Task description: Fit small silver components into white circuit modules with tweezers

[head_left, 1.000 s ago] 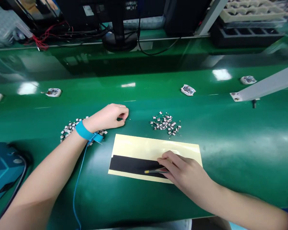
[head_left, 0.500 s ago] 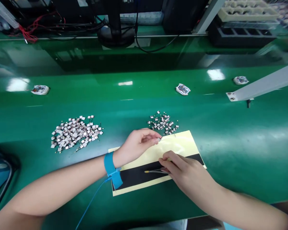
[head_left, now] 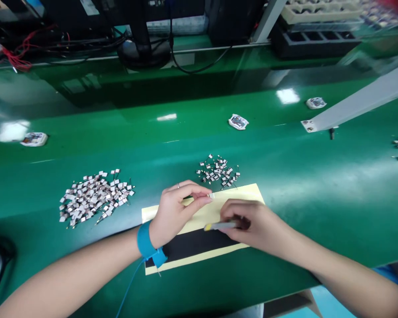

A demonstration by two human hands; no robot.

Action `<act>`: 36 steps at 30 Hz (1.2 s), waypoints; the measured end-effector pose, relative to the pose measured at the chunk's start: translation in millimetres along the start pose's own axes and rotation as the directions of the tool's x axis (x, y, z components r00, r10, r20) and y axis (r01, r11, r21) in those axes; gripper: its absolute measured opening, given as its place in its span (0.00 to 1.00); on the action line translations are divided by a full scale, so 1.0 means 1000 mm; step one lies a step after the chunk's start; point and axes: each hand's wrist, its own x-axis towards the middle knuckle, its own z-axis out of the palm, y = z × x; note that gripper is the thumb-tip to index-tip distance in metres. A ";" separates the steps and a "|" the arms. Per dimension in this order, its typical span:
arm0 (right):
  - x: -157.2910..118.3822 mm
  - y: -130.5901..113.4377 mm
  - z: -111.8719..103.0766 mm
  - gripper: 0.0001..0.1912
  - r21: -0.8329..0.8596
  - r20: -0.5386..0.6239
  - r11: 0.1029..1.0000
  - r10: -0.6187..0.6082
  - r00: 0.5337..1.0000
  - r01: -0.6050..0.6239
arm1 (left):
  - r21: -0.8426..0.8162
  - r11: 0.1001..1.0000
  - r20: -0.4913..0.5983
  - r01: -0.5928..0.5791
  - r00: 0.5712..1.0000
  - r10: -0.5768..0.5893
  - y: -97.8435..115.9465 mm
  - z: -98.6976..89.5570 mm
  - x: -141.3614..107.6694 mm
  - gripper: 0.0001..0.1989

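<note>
The left hand [head_left: 175, 210] pinches a small part [head_left: 211, 195], mostly hidden by fingertips; at its four o'clock, the right hand [head_left: 252, 223] grips a blurred yellow-tipped tool [head_left: 220, 225].

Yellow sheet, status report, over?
Left hand pinching small pale part near far edge of yellow sheet. Right hand holding yellow-tipped tool. Black strip partly hidden by right hand.
</note>
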 end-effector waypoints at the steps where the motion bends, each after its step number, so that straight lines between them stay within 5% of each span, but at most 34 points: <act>1: 0.002 0.001 -0.004 0.02 0.114 -0.016 0.993 0.010 1.000 -0.008 | 0.019 0.999 0.004 -0.032 0.999 0.031 0.001 -0.001 -0.001 0.03; 4: 0.007 0.001 -0.009 0.04 0.387 -0.100 0.922 0.023 0.995 0.018 | 0.055 0.990 0.038 -0.133 0.991 0.131 0.003 -0.002 -0.002 0.03; 8: 0.010 0.000 -0.003 0.05 0.553 -0.135 0.833 0.063 0.989 0.022 | 0.071 0.973 0.042 -0.219 0.975 0.216 0.007 -0.001 -0.004 0.03; 27: 0.014 -0.002 -0.002 0.08 0.476 -0.052 0.874 0.143 0.988 -0.101 | 0.098 0.947 0.082 -0.305 0.951 0.297 0.002 0.001 -0.003 0.02; 36: 0.016 0.001 0.001 0.07 0.664 0.008 0.737 0.166 0.986 -0.129 | 0.096 0.924 0.183 -0.369 0.919 0.348 0.002 0.000 -0.004 0.04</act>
